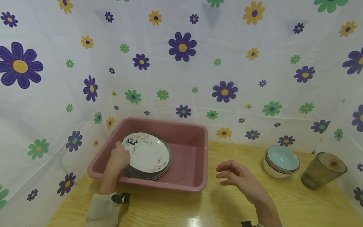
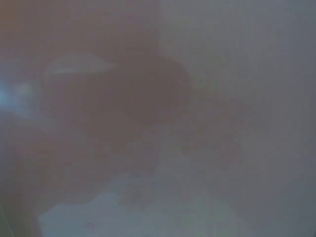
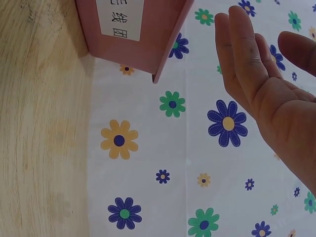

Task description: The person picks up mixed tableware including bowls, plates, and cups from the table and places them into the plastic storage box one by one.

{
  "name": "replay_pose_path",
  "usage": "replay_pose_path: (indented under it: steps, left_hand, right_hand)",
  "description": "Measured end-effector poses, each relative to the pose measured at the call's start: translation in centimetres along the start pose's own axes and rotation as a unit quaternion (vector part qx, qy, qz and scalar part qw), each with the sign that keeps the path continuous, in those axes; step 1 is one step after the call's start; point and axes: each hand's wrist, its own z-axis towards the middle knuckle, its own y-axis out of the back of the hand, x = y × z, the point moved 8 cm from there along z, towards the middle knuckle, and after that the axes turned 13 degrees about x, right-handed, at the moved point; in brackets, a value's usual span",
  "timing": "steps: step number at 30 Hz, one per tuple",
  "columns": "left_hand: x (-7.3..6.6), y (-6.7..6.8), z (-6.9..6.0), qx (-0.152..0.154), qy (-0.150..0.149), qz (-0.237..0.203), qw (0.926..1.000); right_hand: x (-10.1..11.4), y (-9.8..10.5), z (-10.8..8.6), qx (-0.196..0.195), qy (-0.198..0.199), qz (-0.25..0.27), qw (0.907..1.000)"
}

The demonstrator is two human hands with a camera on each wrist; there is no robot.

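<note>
In the head view my left hand (image 1: pixel 118 159) grips the left edge of a white plate (image 1: pixel 147 154) with black and pink markings. That plate lies over a stack of darker plates (image 1: pixel 139 173) inside a pink plastic basin (image 1: pixel 184 186). The left wrist view is too dim and blurred to make out the grip. My right hand (image 1: pixel 241 179) hovers over the table to the right of the basin, holding nothing. Its fingers are loosely bent in the head view, and in the right wrist view the hand (image 3: pixel 266 89) shows a spread thumb.
On the right of the wooden table (image 1: pixel 227 208) stand nested bowls (image 1: pixel 283 159), a light blue one on top, beside a tinted glass cup (image 1: pixel 323 170). A flower-patterned sheet (image 1: pixel 204 75) hangs behind. The basin's side carries a white label (image 3: pixel 120 17) with handwritten characters.
</note>
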Motion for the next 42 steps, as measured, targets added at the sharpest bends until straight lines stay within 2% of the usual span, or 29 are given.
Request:
replay_pose_path:
  steps: [9,19,23,31,42]
  left_hand:
    - [0.1,0.0,-0.1,-0.004,0.007,0.048,0.9988]
    - [0.8,-0.4,-0.1,0.004,0.028,0.094,0.9952]
    - [0.9,-0.7,0.0,0.017,0.034,0.100,0.9943]
    - [1.0,-1.5,0.1,0.062,0.052,0.112,0.9905]
    - [1.3,-1.8,0.5,0.071,0.056,0.130,0.9874]
  right_hand:
    - [-0.1,-0.1,0.0,0.003,-0.003,-0.002,1.0000]
    - [-0.4,-0.2,0.1,0.002,-0.011,-0.004,0.9999]
    - [-0.4,-0.2,0.1,0.001,-0.015,-0.004,0.9999]
    - [-0.5,-0.2,0.1,-0.004,-0.023,-0.007,0.9997]
    - [-0.5,-0.3,0.2,-0.005,-0.025,-0.010,0.9996]
